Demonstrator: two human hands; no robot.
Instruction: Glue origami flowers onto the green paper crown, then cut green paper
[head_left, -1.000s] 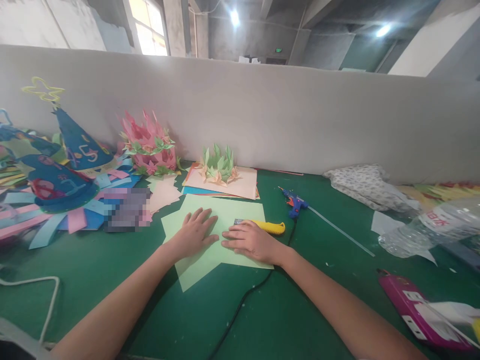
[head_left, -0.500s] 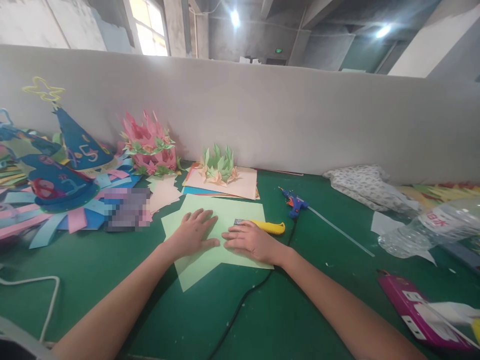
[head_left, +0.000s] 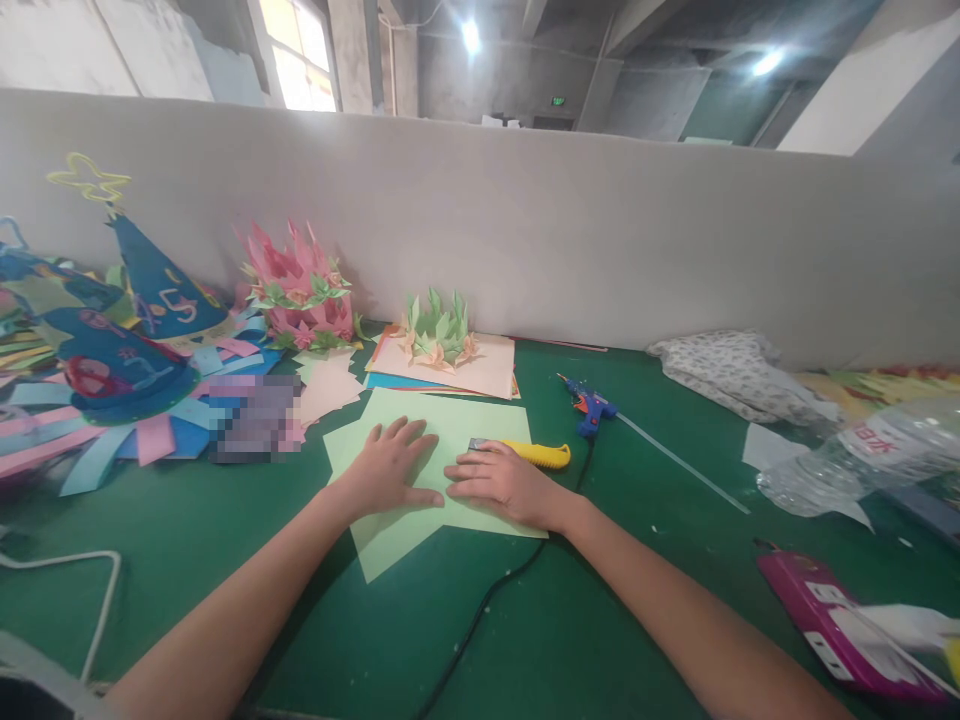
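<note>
Pale green paper (head_left: 405, 545), in what look like overlapping sheets, lies at the middle of the green table. My left hand (head_left: 386, 468) rests flat on its left part, fingers spread and holding nothing. On the right part lies my right hand (head_left: 506, 485), palm down with the fingers stretched out toward the left. A yellow utility knife (head_left: 544, 455) lies just beyond that hand, its metal end partly behind the fingers. I see no grip on the knife. Under the paper's right edge runs a black cord (head_left: 480, 610).
A blue glue gun (head_left: 592, 408) with a long glue stick lies at right. Farther right are a plastic bottle (head_left: 840, 460) and a magenta power strip (head_left: 832, 620). Behind stands a green paper crown (head_left: 437, 330) on stacked paper; pink crowns (head_left: 307, 300) and blue cone hats (head_left: 165, 280) are left.
Almost nothing differs. My left thumb has shifted very slightly to the right and nearer to me; the right hand, knife and paper stay in place.
</note>
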